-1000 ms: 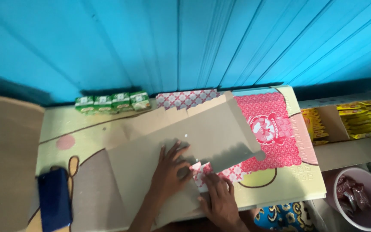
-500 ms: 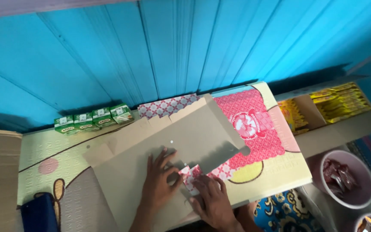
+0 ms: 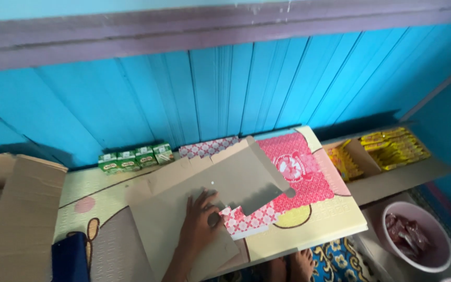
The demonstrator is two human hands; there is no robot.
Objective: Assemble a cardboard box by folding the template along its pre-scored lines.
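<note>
Your left hand (image 3: 200, 222) lies palm down, fingers spread, on a flattened brown cardboard sheet (image 3: 220, 190); it presses rather than grasps, closed around nothing. Your right hand is not in view. The cardboard sits at the middle of a low table (image 3: 314, 230), one flap raised toward one o'clock from your hand and casting a grey shadow.

To hold it well, keep the palm flat and the weight even, so that the stiff, creased board stays put and does not slide on the smooth tabletop.

At three o'clock, touching your fingertips, lies a folded paper (image 3: 246, 222) with a small red-and-white pattern, partly under the cardboard. Beyond it, a glossy pink printed sheet (image 3: 298, 167) covers the table.

At eleven o'clock, against the ribbed blue plank wall (image 3: 225, 94), stands a row of four small green cartons (image 3: 135, 157). At nine o'clock lies a large plain cardboard panel (image 3: 22, 219). At two o'clock, off the table, an open box holds yellow sachets (image 3: 392, 149). At four o'clock stands a pale bowl (image 3: 416, 261) of dark red packets.
</note>
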